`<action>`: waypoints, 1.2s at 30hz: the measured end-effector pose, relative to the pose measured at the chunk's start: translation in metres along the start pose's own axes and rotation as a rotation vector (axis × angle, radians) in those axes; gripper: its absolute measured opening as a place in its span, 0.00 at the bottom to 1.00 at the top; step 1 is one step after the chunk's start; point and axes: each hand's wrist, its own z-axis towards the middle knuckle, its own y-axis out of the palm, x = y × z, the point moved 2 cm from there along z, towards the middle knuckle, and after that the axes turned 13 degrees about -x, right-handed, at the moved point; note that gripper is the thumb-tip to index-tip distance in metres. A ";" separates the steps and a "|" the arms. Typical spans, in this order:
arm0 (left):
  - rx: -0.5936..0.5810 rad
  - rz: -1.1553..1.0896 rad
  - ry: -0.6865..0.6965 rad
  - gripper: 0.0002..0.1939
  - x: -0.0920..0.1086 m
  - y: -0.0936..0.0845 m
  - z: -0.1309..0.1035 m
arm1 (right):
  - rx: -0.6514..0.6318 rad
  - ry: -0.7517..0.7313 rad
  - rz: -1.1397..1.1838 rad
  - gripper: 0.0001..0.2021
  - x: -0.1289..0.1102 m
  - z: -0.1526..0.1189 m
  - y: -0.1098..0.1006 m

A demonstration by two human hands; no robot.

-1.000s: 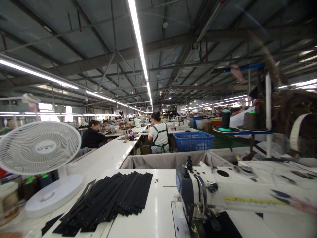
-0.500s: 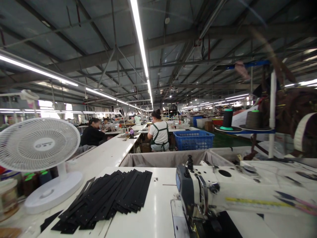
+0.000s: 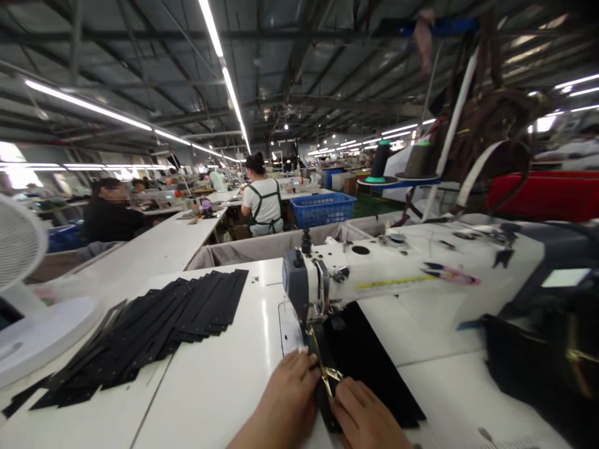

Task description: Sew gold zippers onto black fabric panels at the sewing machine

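Observation:
A black fabric piece [image 3: 369,362] lies flat under the needle end of a white sewing machine [image 3: 397,265]. Along its left side runs a gold zipper [image 3: 318,355], its upper end near the presser foot. My left hand [image 3: 292,390] is closed at the left edge of the zipper strip, fingers curled and pressed together. Just below the gold pull, my right hand [image 3: 365,415] has its fingers bent and closed on the strip. The fingertips' undersides are hidden in both hands.
Black strips with small holes [image 3: 154,330] lie fanned out on the left. A white fan [image 3: 28,293] stands beyond them. Dark pieces with gold metal [image 3: 538,374] lie at right. Thread cones [image 3: 378,162], a blue basket [image 3: 322,209] and a co-worker [image 3: 264,199] are farther back.
The view has tilted down and turned right. Both my hands, the gold zipper and more of the black fabric have come into sight, and the fan has slid toward the left edge.

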 end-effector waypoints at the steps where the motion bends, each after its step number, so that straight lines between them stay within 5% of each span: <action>1: -0.046 -0.006 -0.009 0.21 0.005 -0.009 0.000 | -0.060 0.020 0.038 0.09 -0.001 0.003 -0.010; 5: -0.154 0.002 0.013 0.21 0.014 -0.029 0.003 | -0.380 0.156 0.361 0.07 0.008 0.022 -0.053; 7: -0.180 0.013 0.024 0.21 0.016 -0.031 0.004 | -0.371 0.227 0.423 0.11 0.021 0.032 -0.061; 11: -0.192 0.041 0.004 0.19 0.018 -0.031 0.006 | -0.272 0.235 0.333 0.14 0.040 0.040 -0.041; 16: -0.077 0.081 -0.038 0.13 0.017 -0.019 0.007 | -0.340 0.196 0.252 0.20 0.040 0.034 -0.010; 23: 0.021 0.158 -0.081 0.12 0.016 -0.004 0.001 | -0.371 0.192 0.227 0.20 0.038 0.032 -0.011; 36: 0.014 0.087 -0.031 0.10 0.002 -0.010 0.017 | -0.336 0.193 0.225 0.18 0.049 0.045 -0.004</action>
